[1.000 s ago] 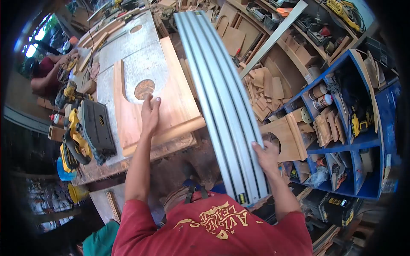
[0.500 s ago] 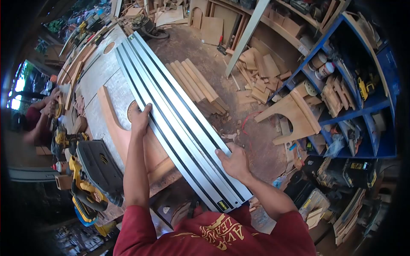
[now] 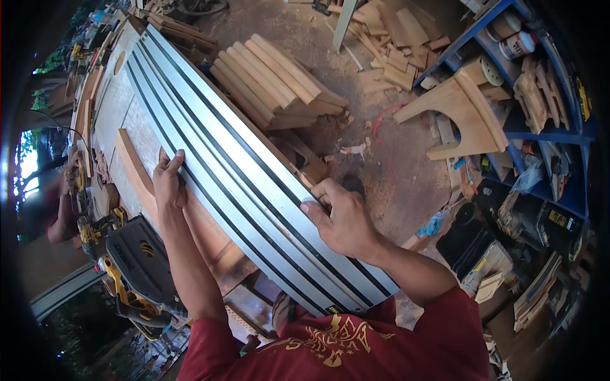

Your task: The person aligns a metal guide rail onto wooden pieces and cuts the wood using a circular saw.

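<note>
A long silver saw guide rail [image 3: 235, 184] with black strips stretches diagonally across the view, its near end close to my shirt. My left hand [image 3: 169, 181] grips its left edge, thumb on top and fingers mostly hidden beneath. On the right edge, my right hand [image 3: 340, 216] is closed around the rail, thumb on the upper face. Under the rail, a curved wooden piece [image 3: 136, 168] lies on the workbench [image 3: 114, 120], partly covered.
Rounded wooden boards [image 3: 273, 76] are stacked right of the bench. A wooden piece with an arched cutout [image 3: 464, 111] stands by blue shelves [image 3: 546, 136]. A yellow drill [image 3: 95, 222] and a black case [image 3: 136, 260] sit at left. Another person's arm [image 3: 63, 209] shows at far left.
The rail has shifted left in view with both hands still on it. My view has tilted down and moved nearer the stacked boards.
</note>
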Demonstrator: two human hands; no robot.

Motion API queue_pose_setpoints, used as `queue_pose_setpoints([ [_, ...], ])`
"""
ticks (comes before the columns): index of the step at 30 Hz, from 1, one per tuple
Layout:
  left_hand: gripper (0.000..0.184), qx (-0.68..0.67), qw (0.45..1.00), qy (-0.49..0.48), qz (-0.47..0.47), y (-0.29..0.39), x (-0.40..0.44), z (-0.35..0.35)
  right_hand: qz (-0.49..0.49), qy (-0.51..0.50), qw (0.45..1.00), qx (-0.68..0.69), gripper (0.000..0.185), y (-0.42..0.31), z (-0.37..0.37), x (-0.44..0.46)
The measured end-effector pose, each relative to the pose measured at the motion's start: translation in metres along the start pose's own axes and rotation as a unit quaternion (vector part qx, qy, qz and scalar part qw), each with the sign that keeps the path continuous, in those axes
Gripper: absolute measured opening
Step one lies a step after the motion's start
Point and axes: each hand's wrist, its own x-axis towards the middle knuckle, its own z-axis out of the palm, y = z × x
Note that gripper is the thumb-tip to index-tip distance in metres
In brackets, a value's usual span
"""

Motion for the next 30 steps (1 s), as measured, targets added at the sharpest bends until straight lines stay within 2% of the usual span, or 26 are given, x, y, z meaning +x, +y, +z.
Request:
queue_pose_setpoints([
  [6, 0.039, 0.017, 1.000, 0.008, 0.007, 0.000, -0.002, 0.001, -0.015, 0.010, 0.998, 0.067, 0.026, 0.004, 0.001, 0.003],
  [9, 0.043, 0.025, 1.000, 0.006, 0.013, 0.002, -0.004, 0.004, 0.071, -0.020, 0.996, 0.055, 0.036, -0.007, -0.007, 0.002],
  [13, 0.045, 0.103, 0.994, 0.026, 0.022, 0.005, -0.011, 0.007, 0.021, 0.010, 0.998, 0.056, 0.057, 0.019, -0.001, 0.004],
  [15, 0.047, 0.148, 0.989, 0.020, 0.005, 0.008, -0.012, 0.000, -0.005, -0.030, 0.999, 0.035, 0.067, 0.014, 0.002, 0.007],
  [19, 0.047, 0.155, 0.987, 0.004, -0.036, 0.018, -0.016, -0.004, 0.017, -0.060, 0.997, 0.044, 0.068, 0.005, -0.001, 0.013],
  [22, 0.049, 0.126, 0.992, 0.006, -0.003, 0.014, -0.020, 0.001, 0.042, -0.078, 0.996, -0.010, 0.067, -0.007, -0.009, 0.016],
  [28, 0.043, 0.126, 0.992, 0.005, 0.002, 0.011, -0.024, -0.008, -0.033, -0.043, 0.999, -0.004, 0.063, -0.002, -0.005, 0.019],
  [30, 0.046, 0.122, 0.992, 0.017, -0.030, 0.006, -0.019, -0.021, -0.038, -0.043, 0.998, -0.004, 0.064, -0.002, -0.003, 0.020],
])
